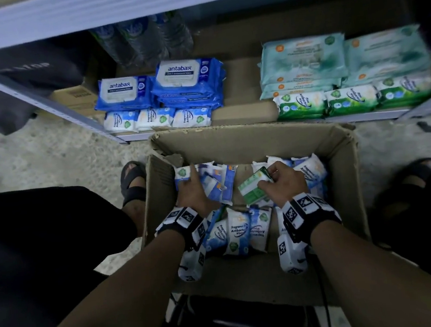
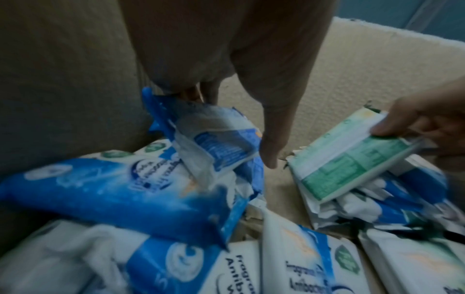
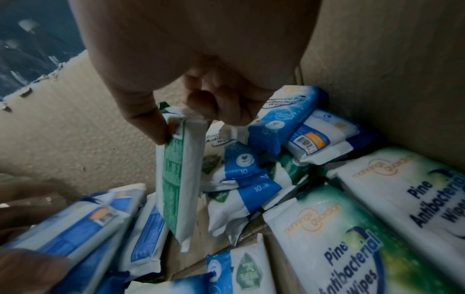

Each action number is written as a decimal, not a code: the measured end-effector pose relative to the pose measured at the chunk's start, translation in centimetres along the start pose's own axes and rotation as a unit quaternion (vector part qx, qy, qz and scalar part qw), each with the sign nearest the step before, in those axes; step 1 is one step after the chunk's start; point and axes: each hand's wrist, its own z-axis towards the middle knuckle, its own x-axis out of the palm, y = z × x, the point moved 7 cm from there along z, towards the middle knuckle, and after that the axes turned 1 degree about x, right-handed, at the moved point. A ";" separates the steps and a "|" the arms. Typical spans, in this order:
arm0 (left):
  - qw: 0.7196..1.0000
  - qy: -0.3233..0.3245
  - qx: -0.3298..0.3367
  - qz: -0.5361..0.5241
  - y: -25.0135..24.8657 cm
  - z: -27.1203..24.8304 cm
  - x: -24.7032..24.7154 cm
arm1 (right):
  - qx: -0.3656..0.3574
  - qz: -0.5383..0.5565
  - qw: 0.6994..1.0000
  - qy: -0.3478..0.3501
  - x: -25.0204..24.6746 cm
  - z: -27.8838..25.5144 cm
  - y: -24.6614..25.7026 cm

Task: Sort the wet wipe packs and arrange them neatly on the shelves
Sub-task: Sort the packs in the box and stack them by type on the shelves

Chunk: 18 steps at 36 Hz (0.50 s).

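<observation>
An open cardboard box point(image 1: 249, 139) on the floor holds several small wipe packs, mostly blue and white point(image 1: 238, 230). My left hand point(image 1: 192, 189) reaches into the box's left side. Its fingers and thumb hold a blue-and-white pack point(image 2: 216, 143) there. At the box's middle my right hand point(image 1: 277, 180) pinches a green-and-white pack point(image 1: 253, 190) by its top edge, back side facing up. That green pack point(image 3: 181, 179) hangs upright above the pile. Larger pine packs point(image 3: 352, 248) lie in the box near my right wrist.
The low shelf point(image 1: 311, 121) carries blue Antabax packs point(image 1: 187, 81), a row of small blue-white packs point(image 1: 156, 119), teal packs point(image 1: 305, 63) and a row of green pine packs point(image 1: 348, 100). Water bottles point(image 1: 143, 40) stand behind. My sandalled feet point(image 1: 133, 180) flank the box.
</observation>
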 end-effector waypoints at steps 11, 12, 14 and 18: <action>0.995 -0.047 0.068 -0.052 -1.6 0.6 1.4 | -0.016 -0.004 1.000 0.009 0.4 0.4 -0.1; 0.993 -0.087 0.071 -0.039 -1.1 0.7 0.6 | -0.015 -0.006 1.000 0.009 0.5 0.5 -0.1; 0.989 -0.132 0.061 0.004 -0.2 1.2 -0.5 | -0.015 -0.009 1.000 0.005 0.7 0.7 -0.2; 0.994 -0.102 0.017 0.032 1.2 3.0 -1.4 | -0.016 -0.012 1.000 0.004 0.9 1.1 -0.2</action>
